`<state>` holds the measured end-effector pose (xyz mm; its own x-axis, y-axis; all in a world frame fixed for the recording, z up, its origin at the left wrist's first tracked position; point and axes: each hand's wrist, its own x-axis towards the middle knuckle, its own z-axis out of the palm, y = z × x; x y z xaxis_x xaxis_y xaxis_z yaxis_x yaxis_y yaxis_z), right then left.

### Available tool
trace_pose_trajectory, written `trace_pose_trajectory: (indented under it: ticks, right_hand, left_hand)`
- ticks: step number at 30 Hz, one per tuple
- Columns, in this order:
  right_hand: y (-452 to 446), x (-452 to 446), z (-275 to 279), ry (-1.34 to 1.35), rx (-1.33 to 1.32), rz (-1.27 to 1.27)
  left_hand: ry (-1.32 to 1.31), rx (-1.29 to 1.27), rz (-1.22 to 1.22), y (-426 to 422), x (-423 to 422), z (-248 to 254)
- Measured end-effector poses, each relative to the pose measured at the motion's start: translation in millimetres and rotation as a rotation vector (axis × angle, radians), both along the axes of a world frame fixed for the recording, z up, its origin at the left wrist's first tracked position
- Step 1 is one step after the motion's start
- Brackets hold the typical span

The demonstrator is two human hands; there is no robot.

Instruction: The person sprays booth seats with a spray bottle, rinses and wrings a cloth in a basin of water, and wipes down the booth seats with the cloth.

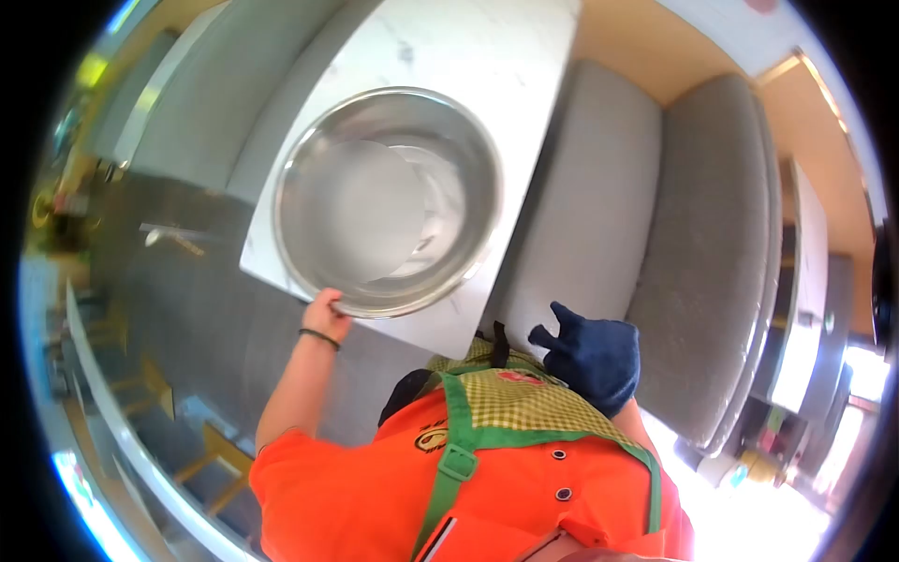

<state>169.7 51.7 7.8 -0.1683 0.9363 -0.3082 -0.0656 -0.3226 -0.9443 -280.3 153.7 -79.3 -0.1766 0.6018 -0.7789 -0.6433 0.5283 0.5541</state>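
Observation:
A large steel basin (300, 211) rests on a white marbled table (440, 47). Inside it lies a pale round shape (370, 211), too blurred to name. My left hand (328, 314) grips the basin's near rim, a dark band around its wrist. Over my right hand is a dark blue cloth or mitt (592, 356), held beside my apron near the grey bench. Finger-like parts of the blue fabric stick out apart toward the left and top, and nothing shows between them.
A grey padded bench (590, 187) with a backrest (702, 253) runs along the table's right side. Another grey seat (225, 94) is at the upper left. Wooden chairs (220, 459) stand at the lower left, and a pale object (169, 236) lies on the dark floor.

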Motion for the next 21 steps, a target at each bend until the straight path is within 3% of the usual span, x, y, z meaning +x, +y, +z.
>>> trace_pose_trajectory:
  ticks: [5,11,14,17,19,21]
  right_hand:
    - [-24.4,32.1,17.5,0.072,-0.015,-0.442]
    - [-61.6,96.1,63.4,0.003,0.129,-0.922]
    - [-79.9,146.9,96.3,-0.191,0.229,-1.064]
    - [-88.0,201.1,122.0,-0.485,0.275,-1.098]
    - [-85.3,240.3,129.8,-0.727,0.262,-1.042]
    - [-76.8,280.0,120.5,-1.009,0.215,-0.911]
  left_hand:
    - [-0.067,0.179,-0.187,77.3,-32.5,-6.3]
    - [0.019,0.085,-0.119,136.4,-64.9,-17.7]
    - [-0.003,0.122,-0.179,138.0,-53.6,-6.7]
    - [-0.007,0.241,-0.045,102.9,-1.3,17.2]
    - [-0.057,0.076,0.014,69.5,30.9,21.7]
    - [0.032,0.038,-0.292,36.0,73.1,22.1]
